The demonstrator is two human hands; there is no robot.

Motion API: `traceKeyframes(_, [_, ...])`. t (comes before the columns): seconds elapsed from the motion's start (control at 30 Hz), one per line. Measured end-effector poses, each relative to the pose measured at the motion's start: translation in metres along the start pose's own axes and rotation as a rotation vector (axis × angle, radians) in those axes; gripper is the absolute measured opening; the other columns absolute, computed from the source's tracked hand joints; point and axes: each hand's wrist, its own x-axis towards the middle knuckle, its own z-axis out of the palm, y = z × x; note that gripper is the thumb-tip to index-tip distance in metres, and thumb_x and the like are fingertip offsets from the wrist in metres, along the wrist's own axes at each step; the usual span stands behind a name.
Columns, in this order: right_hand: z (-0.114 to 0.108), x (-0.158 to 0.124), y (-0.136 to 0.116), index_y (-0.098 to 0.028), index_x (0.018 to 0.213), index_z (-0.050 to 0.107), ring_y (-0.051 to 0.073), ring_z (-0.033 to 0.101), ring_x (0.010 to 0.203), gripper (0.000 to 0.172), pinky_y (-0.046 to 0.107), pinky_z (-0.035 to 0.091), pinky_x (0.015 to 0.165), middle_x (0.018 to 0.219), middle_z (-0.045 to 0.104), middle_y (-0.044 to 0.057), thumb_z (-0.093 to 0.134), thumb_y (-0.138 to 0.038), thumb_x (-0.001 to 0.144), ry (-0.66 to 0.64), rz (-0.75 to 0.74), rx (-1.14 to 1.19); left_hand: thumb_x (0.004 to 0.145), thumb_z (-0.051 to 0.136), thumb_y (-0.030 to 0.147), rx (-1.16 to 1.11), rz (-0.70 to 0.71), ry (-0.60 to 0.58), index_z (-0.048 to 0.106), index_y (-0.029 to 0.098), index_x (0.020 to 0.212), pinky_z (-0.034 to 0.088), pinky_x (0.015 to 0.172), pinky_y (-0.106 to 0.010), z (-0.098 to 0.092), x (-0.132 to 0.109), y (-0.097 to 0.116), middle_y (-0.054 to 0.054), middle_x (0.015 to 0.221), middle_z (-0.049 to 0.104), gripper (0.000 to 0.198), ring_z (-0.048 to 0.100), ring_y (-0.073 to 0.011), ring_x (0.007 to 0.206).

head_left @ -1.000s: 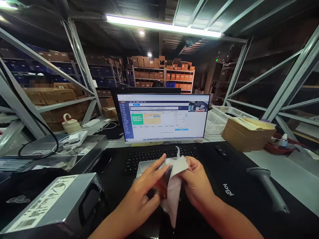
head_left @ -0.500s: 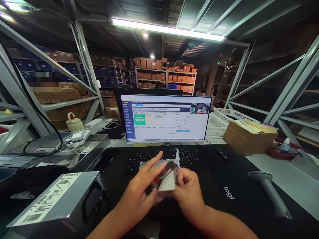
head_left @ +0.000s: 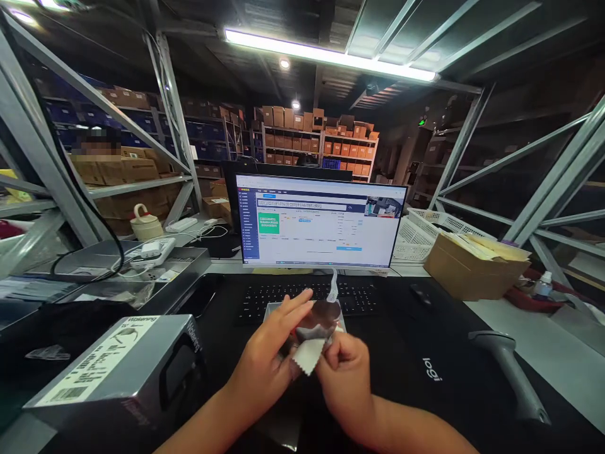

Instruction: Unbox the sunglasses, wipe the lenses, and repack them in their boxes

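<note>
Between my hands is a small open packet (head_left: 309, 354), with a pale zigzag-edged flap toward me and a shiny brownish inside. My left hand (head_left: 265, 350) holds its left side, fingers stretched along it and thumb below. Curled fingers of my right hand (head_left: 347, 372) pinch its right edge. A bit of red shows near the left fingers. A whitish strip (head_left: 333, 285) sticks up behind the packet, over the black keyboard (head_left: 363, 299). Partly hidden under my hands lies a flat, pale-edged item I cannot make out. A grey Wakening box (head_left: 165, 343) stands to the left.
Behind the keyboard stands a lit monitor (head_left: 321, 233). On the right are a mouse (head_left: 420, 294), a grey barcode scanner (head_left: 517, 372), a cardboard box (head_left: 467, 271) and white baskets (head_left: 416, 233). A metal tray (head_left: 186, 268) with cables sits left. Another person is partly visible behind the left shelving.
The packet's pale flap has tilted downward, showing its zigzag edge and more of the brownish inside. My right hand has shifted slightly left and down. The view has moved a little.
</note>
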Motion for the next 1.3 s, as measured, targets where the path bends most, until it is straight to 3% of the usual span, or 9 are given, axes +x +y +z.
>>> traceKeyframes(0.2, [-0.023, 0.041, -0.032, -0.022, 0.055, 0.03, 0.008, 0.031, 0.054, 0.047, 0.02, 0.031, 0.053, 0.053, 0.041, -0.008, 0.077, -0.015, 0.052, 0.021, 0.321, 0.405, 0.084, 0.046, 0.002, -0.034, -0.042, -0.141, 0.05, 0.03, 0.141, 0.049, 0.11, -0.036, -0.009, 0.008, 0.002, -0.006, 0.152, 0.048, 0.063, 0.053, -0.0213, 0.135])
traceKeyframes(0.37, [-0.009, 0.025, -0.014, -0.022, 0.056, 0.031, 0.009, 0.034, 0.055, 0.044, 0.021, 0.033, 0.055, 0.054, 0.042, -0.007, 0.075, -0.02, 0.06, 0.087, 0.241, 0.281, 0.084, 0.047, 0.001, 0.008, -0.062, -0.057, 0.051, 0.029, 0.14, 0.048, 0.112, -0.038, -0.002, 0.003, 0.0, -0.007, 0.152, 0.047, 0.062, 0.051, -0.0222, 0.137])
traceKeyframes(0.57, [0.002, -0.003, 0.005, -0.022, 0.047, 0.027, 0.008, 0.025, 0.045, 0.041, 0.022, 0.02, 0.046, 0.042, 0.032, -0.008, 0.063, -0.014, 0.064, 0.048, -0.08, -0.092, 0.091, 0.051, 0.008, -0.004, -0.052, 0.016, 0.043, 0.027, 0.146, 0.045, 0.114, -0.046, 0.003, -0.004, 0.003, -0.013, 0.15, 0.049, 0.058, 0.052, -0.0251, 0.136])
traceKeyframes(0.77, [-0.017, 0.036, -0.024, -0.022, 0.054, 0.028, 0.008, 0.028, 0.051, 0.049, 0.021, 0.027, 0.049, 0.05, 0.037, -0.009, 0.076, -0.017, 0.052, 0.009, 0.25, 0.272, 0.084, 0.047, 0.004, -0.056, -0.1, -0.19, 0.053, 0.03, 0.14, 0.053, 0.107, -0.039, -0.016, 0.01, 0.007, -0.007, 0.151, 0.051, 0.063, 0.056, -0.0232, 0.132])
traceKeyframes(0.9, [-0.026, 0.047, -0.025, -0.022, 0.057, 0.028, 0.009, 0.032, 0.056, 0.056, 0.023, 0.032, 0.056, 0.055, 0.039, -0.007, 0.084, -0.028, 0.057, -0.103, 0.28, 0.248, 0.081, 0.053, 0.007, 0.067, -0.123, -0.045, 0.068, 0.024, 0.121, 0.055, 0.105, -0.04, -0.024, 0.014, 0.003, -0.006, 0.131, 0.068, 0.046, 0.067, -0.022, 0.118])
traceKeyframes(1.0, [-0.048, 0.051, -0.029, -0.022, 0.057, 0.031, 0.011, 0.03, 0.057, 0.047, 0.024, 0.029, 0.055, 0.057, 0.035, -0.006, 0.076, -0.027, 0.069, -0.357, 0.215, -0.045, 0.083, 0.059, 0.013, 0.176, -0.101, 0.136, 0.071, 0.02, 0.112, 0.052, 0.108, -0.047, -0.028, 0.013, -0.004, -0.006, 0.112, 0.077, 0.032, 0.072, -0.0231, 0.107])
traceKeyframes(1.07, [-0.071, 0.056, -0.038, -0.023, 0.056, 0.028, 0.011, 0.026, 0.055, 0.043, 0.024, 0.024, 0.051, 0.056, 0.031, -0.006, 0.068, -0.02, 0.073, -0.479, 0.082, -0.32, 0.082, 0.059, 0.015, 0.212, -0.101, 0.166, 0.071, 0.018, 0.113, 0.053, 0.108, -0.05, -0.033, 0.013, -0.007, -0.006, 0.11, 0.077, 0.034, 0.074, -0.0235, 0.102])
traceKeyframes(1.23, [-0.125, 0.071, -0.064, -0.023, 0.057, 0.027, 0.011, 0.026, 0.049, 0.041, 0.026, 0.021, 0.046, 0.052, 0.03, -0.006, 0.062, -0.017, 0.078, -0.188, -0.364, -0.763, 0.081, 0.061, 0.016, 0.193, -0.114, 0.079, 0.072, 0.019, 0.116, 0.051, 0.109, -0.05, -0.045, 0.017, -0.007, -0.004, 0.108, 0.078, 0.037, 0.075, -0.0204, 0.097])
traceKeyframes(1.3, [-0.131, 0.071, -0.069, -0.023, 0.057, 0.028, 0.011, 0.028, 0.048, 0.043, 0.026, 0.023, 0.046, 0.051, 0.032, -0.006, 0.064, -0.017, 0.08, -0.203, -0.446, -0.829, 0.081, 0.061, 0.015, 0.179, -0.11, 0.021, 0.071, 0.021, 0.118, 0.048, 0.112, -0.051, -0.046, 0.017, -0.004, -0.003, 0.108, 0.078, 0.039, 0.074, -0.0193, 0.097])
